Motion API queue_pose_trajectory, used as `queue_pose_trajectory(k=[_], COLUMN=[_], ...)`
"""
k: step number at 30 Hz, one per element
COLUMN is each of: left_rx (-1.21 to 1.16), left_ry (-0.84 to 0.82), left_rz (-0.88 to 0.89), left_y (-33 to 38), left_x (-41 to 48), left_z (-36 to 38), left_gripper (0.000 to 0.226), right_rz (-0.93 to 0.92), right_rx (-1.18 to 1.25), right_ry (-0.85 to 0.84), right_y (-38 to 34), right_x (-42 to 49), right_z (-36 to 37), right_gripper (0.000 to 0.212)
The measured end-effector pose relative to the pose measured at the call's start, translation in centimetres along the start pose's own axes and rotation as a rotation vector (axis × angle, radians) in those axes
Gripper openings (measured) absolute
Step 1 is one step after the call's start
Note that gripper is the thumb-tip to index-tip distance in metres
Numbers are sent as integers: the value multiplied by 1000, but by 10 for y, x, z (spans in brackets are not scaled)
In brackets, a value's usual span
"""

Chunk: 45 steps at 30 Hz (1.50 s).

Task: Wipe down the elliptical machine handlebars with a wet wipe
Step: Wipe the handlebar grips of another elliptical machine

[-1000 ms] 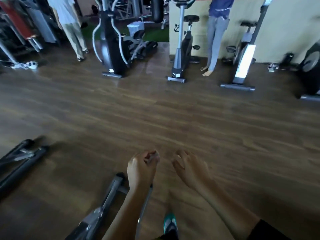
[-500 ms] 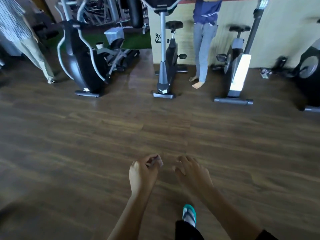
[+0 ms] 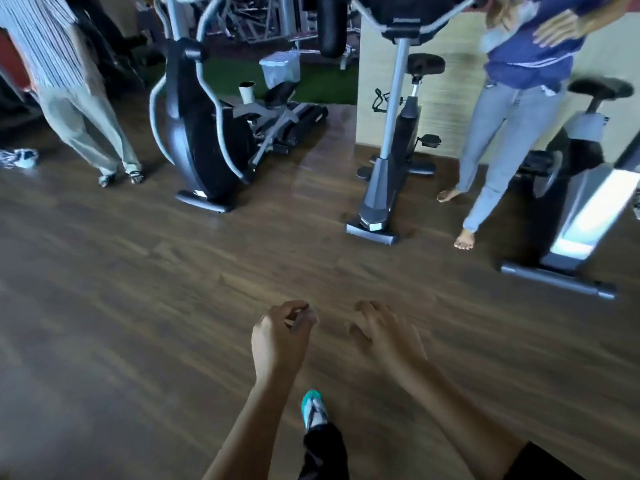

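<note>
Elliptical machine stands well ahead; left hand curled, grasp unclear; right hand relaxed.

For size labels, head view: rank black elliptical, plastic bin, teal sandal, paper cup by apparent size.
1. black elliptical
2. plastic bin, teal sandal: alike; sandal is nearer, unsure
3. paper cup

Black elliptical, teal sandal, brown floor
</note>
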<state>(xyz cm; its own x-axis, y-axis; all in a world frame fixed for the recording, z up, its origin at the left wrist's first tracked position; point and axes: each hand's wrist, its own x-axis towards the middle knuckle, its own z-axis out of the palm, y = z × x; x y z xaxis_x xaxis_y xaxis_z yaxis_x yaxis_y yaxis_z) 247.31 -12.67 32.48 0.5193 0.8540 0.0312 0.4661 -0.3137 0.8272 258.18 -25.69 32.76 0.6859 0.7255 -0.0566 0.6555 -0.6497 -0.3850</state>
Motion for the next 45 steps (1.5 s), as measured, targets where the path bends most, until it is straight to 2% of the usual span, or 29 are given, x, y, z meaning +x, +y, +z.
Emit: queue_pose_trajectory(k=[14,20,26,31,37,40,45], left_rx=[23,-12,-8,-36,-50,-23,-15], left_ry=[35,99,195,243,174,117,59], left_rz=[-38,-70,-127,-170,-122,-80,-2], left_y=[14,13,22,24,25,42,78], left_x=[458,650,833,980,1169,1262,1401], left_z=[45,69,68,70,89,96,116], left_gripper=[11,13,10,9,20,7,7], right_rz=[2,-82,-200,-224,-195,-178,-126], right_rx=[126,107,77,119,155,149,114], right_ry=[-11,-2,-54,-51,49,92,168], right_y=[-60,-86,-127,-160,-182,-191,-191], right_x=[465,669,865,1017,1195,1281,1410], right_z=[1,13,-5,-3,7,-4,-32], right_gripper=[28,32,36,39,36,32,35])
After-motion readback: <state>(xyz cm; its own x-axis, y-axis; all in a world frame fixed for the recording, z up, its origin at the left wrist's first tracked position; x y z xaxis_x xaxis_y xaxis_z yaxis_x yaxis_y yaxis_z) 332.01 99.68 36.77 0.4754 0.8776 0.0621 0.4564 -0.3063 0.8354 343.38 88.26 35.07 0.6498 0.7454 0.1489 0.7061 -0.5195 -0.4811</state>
